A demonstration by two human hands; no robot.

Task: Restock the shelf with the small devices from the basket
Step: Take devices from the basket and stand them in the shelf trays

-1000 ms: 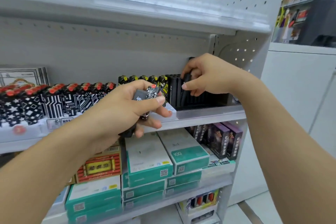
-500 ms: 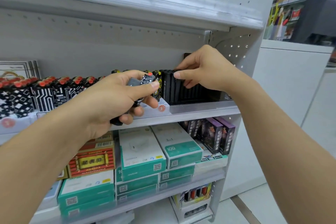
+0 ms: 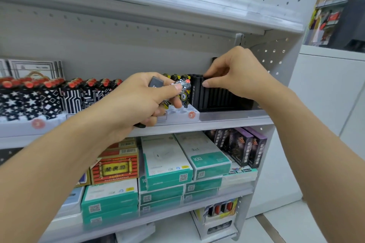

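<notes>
- Far left on the middle shelf point(image 3: 138, 131), a row of black-and-white patterned devices with red caps point(image 3: 49, 96) stands upright behind the clear front lip, packed side by side.
- The left hand point(image 3: 138, 102) is curled round a small bundle of devices point(image 3: 177, 86): a grey one and a patterned one with a red tip poke out past the thumb, and a dark end shows below the fingers. The bundle sits just in front of the shelf lip, near the yellow-and-black devices point(image 3: 178, 79) in the row behind.
- Right of that, the row of black devices point(image 3: 213, 96) stands upright in its tray, touching the yellow-and-black ones on its left.
- The right hand point(image 3: 239, 74) pinches the top of the leftmost black devices, thumb on the front face, fingers bent over the back.
- Bare shelf floor shows between the black row and the perforated side panel point(image 3: 276, 59); the shelf above leaves open height over both hands.
- Below, teal boxes point(image 3: 167, 163) lie stacked, with purple boxes point(image 3: 248, 148) at the right end.
</notes>
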